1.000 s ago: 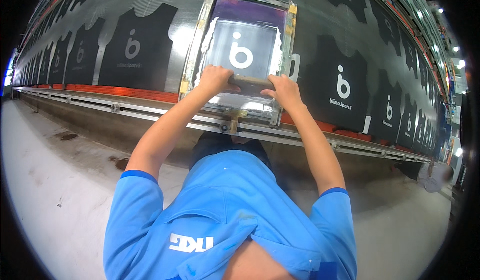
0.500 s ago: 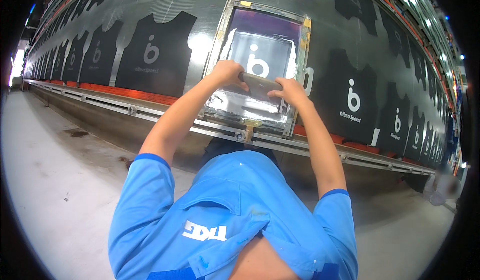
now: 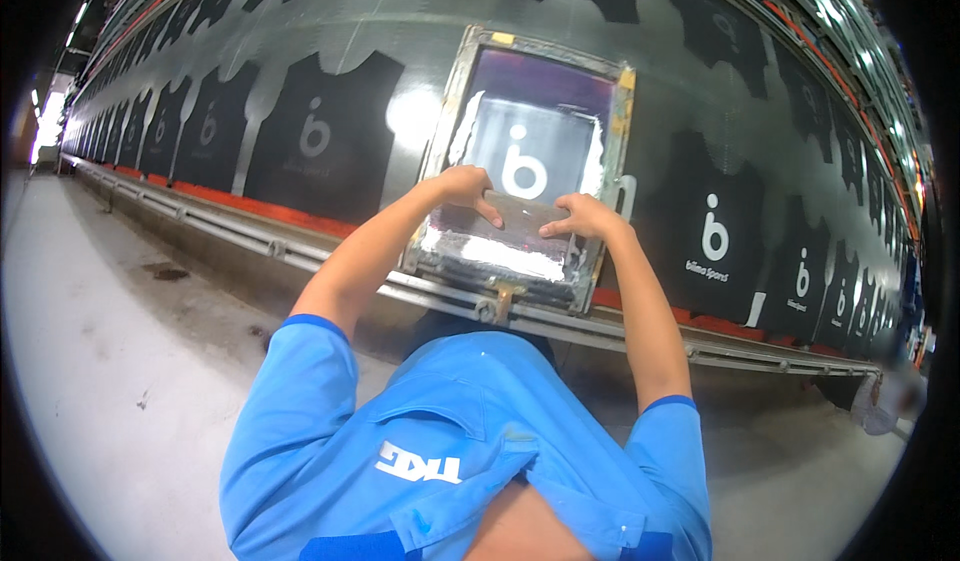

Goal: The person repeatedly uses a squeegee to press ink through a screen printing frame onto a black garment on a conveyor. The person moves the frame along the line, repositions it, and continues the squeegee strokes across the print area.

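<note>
A printing screen [image 3: 617,126] in a worn metal frame lies on the long table in front of me. A white emblem shows in its grey middle area, with white ink [image 3: 500,255] pooled at the near end and smeared along the sides. Both hands grip a wide, greyish squeegee [image 3: 520,217] laid across the screen, just below the emblem. My left hand [image 3: 466,193] is closed on its left end, and my right hand [image 3: 586,219] on its right end. The thumbs press the near face, while the other fingers are mostly hidden behind it. The blade's lower edge cannot be made out.
Black shirt panels [image 3: 315,126] lie in rows along the table; a panel at the right [image 3: 712,231] bears a brighter white print. A metal rail [image 3: 330,263] runs along the near edge, with a clamp [image 3: 505,299] below the screen. A blurred person [image 3: 888,401] is at the far right.
The squeegee and both hands have come slightly nearer to me over the screen, exposing a little more below the emblem. The whole view has also shifted, so the screen sits lower in it.
</note>
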### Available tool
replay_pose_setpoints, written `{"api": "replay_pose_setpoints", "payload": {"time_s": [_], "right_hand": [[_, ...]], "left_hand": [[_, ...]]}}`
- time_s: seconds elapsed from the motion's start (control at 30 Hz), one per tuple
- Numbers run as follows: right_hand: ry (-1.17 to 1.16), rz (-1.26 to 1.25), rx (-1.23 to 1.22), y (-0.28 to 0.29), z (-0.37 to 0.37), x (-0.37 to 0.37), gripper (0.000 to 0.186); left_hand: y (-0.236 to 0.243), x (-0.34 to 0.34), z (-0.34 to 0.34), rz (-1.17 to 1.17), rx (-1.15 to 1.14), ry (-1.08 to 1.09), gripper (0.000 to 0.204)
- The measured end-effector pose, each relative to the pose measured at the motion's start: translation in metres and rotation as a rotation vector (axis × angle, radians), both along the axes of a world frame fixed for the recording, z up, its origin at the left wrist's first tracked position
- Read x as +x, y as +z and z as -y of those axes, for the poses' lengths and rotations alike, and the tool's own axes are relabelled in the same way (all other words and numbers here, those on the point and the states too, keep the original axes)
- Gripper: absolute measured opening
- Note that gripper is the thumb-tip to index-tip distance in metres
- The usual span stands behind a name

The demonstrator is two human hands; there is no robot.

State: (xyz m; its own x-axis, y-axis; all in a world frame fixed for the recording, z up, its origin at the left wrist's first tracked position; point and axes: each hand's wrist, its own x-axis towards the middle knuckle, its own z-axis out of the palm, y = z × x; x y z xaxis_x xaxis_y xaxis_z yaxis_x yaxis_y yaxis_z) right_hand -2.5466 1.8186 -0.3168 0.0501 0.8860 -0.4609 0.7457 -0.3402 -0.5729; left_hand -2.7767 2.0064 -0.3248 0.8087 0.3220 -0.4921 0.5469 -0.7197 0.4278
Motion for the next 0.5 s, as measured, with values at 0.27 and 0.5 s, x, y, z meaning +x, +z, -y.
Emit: {"api": "replay_pose_setpoints", "payload": {"time_s": [0.27, 0.5], "right_hand": [[-0.906, 0.223, 0.662, -0.037, 0.037, 0.088, 0.027], [-1.095, -0.449, 0.504, -0.068, 0.039, 0.057, 0.029]], "left_hand": [[0.081, 0.109, -0.09, 0.269, 0.384, 0.094, 0.057], [0.057, 0.145, -0.129, 0.241, 0.404, -0.023, 0.06]]}}
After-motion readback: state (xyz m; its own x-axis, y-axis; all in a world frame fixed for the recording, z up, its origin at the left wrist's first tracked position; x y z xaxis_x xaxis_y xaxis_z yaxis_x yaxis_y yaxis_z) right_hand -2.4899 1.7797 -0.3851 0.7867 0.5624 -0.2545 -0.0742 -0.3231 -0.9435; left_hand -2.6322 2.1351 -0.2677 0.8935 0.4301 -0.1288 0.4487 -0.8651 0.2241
